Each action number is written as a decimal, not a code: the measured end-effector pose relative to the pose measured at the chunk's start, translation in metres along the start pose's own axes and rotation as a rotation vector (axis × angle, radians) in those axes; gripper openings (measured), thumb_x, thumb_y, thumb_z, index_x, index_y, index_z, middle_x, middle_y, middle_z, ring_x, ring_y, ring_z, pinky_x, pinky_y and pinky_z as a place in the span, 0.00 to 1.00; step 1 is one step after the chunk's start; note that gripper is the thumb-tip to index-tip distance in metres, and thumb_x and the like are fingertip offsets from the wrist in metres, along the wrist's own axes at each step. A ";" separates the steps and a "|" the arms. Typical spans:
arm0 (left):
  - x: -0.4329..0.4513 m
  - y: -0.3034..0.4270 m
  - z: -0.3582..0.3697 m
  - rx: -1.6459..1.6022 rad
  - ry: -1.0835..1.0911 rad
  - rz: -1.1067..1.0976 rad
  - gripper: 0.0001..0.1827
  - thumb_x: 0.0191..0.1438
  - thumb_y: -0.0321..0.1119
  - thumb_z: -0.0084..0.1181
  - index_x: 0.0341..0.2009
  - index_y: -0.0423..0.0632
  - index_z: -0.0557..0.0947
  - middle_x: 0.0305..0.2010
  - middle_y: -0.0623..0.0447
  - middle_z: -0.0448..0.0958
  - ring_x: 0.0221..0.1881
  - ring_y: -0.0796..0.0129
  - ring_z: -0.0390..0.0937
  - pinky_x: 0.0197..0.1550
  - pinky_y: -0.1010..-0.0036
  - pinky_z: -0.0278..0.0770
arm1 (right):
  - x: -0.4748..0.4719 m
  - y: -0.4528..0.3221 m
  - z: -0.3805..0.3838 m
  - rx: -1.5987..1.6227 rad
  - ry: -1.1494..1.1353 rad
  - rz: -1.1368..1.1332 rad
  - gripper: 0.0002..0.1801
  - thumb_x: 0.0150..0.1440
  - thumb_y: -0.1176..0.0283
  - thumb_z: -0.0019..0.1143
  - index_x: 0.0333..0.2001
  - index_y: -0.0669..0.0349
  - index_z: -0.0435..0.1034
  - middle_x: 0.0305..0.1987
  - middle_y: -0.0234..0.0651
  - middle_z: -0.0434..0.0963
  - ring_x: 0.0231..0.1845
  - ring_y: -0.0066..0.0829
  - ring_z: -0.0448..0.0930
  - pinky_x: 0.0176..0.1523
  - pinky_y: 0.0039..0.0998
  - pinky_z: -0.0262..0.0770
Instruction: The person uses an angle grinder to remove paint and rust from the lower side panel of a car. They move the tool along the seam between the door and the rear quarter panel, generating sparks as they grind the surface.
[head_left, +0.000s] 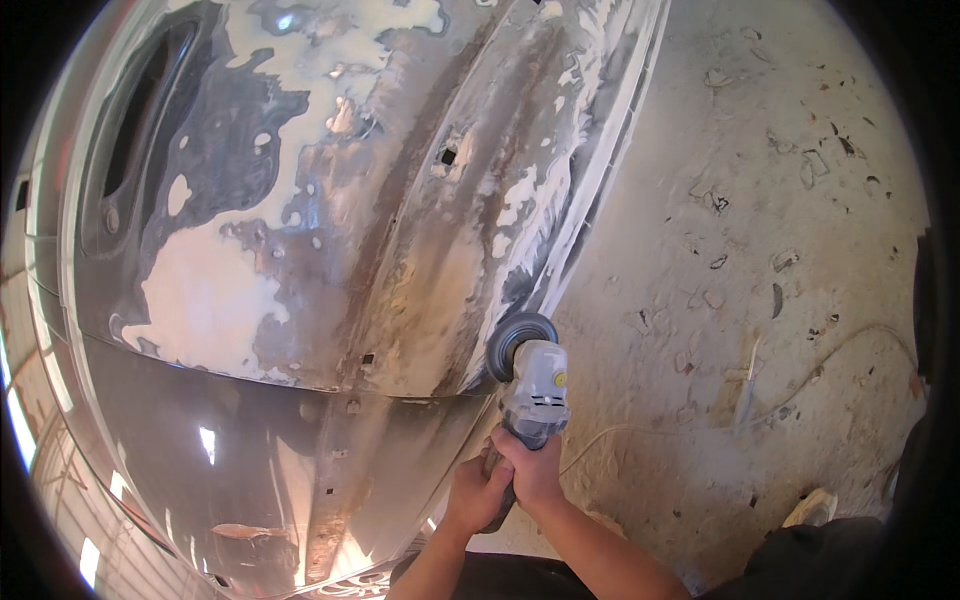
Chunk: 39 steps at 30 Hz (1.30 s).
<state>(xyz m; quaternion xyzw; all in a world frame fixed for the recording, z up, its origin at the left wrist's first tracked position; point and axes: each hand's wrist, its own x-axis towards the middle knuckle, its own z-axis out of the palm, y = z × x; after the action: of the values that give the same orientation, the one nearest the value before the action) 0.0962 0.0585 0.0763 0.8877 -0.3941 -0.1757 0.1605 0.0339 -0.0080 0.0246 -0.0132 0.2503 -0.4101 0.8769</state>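
Observation:
Both my hands hold a white and grey angle grinder (541, 390). My left hand (476, 491) is closed around its lower handle, and my right hand (532, 461) grips the body just below the grey housing. The round dark disc (517, 341) at its head lies against or very near the lower edge of a car's door panel (442, 300). That panel shows bare metal, brown stains and pale patches of filler (210, 292). Whether the disc is spinning cannot be told.
A thin cable (630, 429) runs over the dusty concrete floor (675, 225), which has chips scattered on it. Below the door seam is a grey body panel (217, 450). A wheel (360, 585) shows at the bottom, and a shoe (811, 508) at lower right.

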 end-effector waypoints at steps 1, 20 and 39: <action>0.001 0.000 0.001 -0.033 0.017 0.021 0.27 0.52 0.51 0.53 0.35 0.33 0.78 0.25 0.37 0.77 0.31 0.51 0.78 0.35 0.63 0.72 | 0.000 -0.004 0.002 -0.029 -0.025 -0.004 0.08 0.46 0.74 0.64 0.30 0.64 0.72 0.27 0.29 0.76 0.25 0.19 0.74 0.31 0.24 0.70; 0.016 0.020 0.005 0.006 -0.003 0.061 0.26 0.53 0.51 0.53 0.35 0.35 0.79 0.27 0.39 0.78 0.32 0.52 0.79 0.36 0.62 0.73 | 0.014 -0.019 0.002 0.003 -0.008 -0.055 0.07 0.47 0.74 0.64 0.29 0.64 0.73 0.26 0.27 0.76 0.25 0.18 0.74 0.31 0.23 0.70; 0.027 0.034 0.008 -0.005 0.014 0.050 0.26 0.52 0.51 0.53 0.37 0.37 0.79 0.27 0.37 0.78 0.34 0.47 0.78 0.37 0.61 0.73 | 0.024 -0.038 0.006 0.015 -0.067 -0.037 0.06 0.47 0.75 0.62 0.28 0.65 0.74 0.27 0.29 0.77 0.25 0.19 0.75 0.31 0.24 0.71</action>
<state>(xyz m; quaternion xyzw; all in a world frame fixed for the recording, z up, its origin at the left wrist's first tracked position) 0.0877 0.0157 0.0783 0.8783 -0.4146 -0.1666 0.1700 0.0224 -0.0517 0.0278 -0.0253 0.2174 -0.4272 0.8772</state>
